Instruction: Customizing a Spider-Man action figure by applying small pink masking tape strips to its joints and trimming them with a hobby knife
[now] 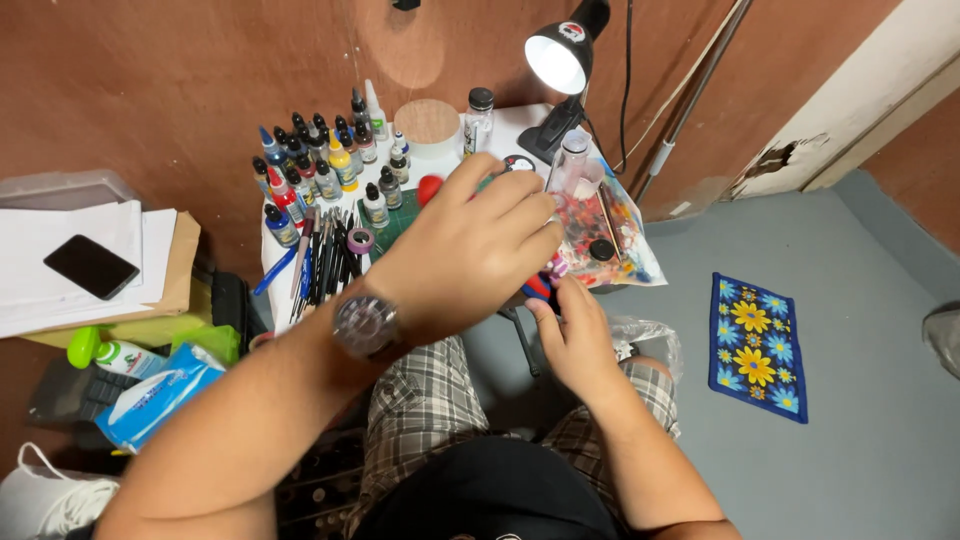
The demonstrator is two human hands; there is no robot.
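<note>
**Hands over painting table**

Left hand (470,250), wristwatch (366,326) on, spread loosely palm-down above small white table (500,125); grip underneath cannot be told. Right hand (572,335) pinching something small at paint-smeared plastic sheet (625,235). Paint bottles (320,165) grouped behind, lamp (560,55) aimed down for light.

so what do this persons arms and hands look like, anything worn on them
Both arms are bare from above the elbow down, with no sleeves and no gloves. The left hand has a wristwatch just behind it, with a round dark dial, a metallic case and a metal band. The right hand and its wrist carry nothing, and no rings show on either hand.
</note>
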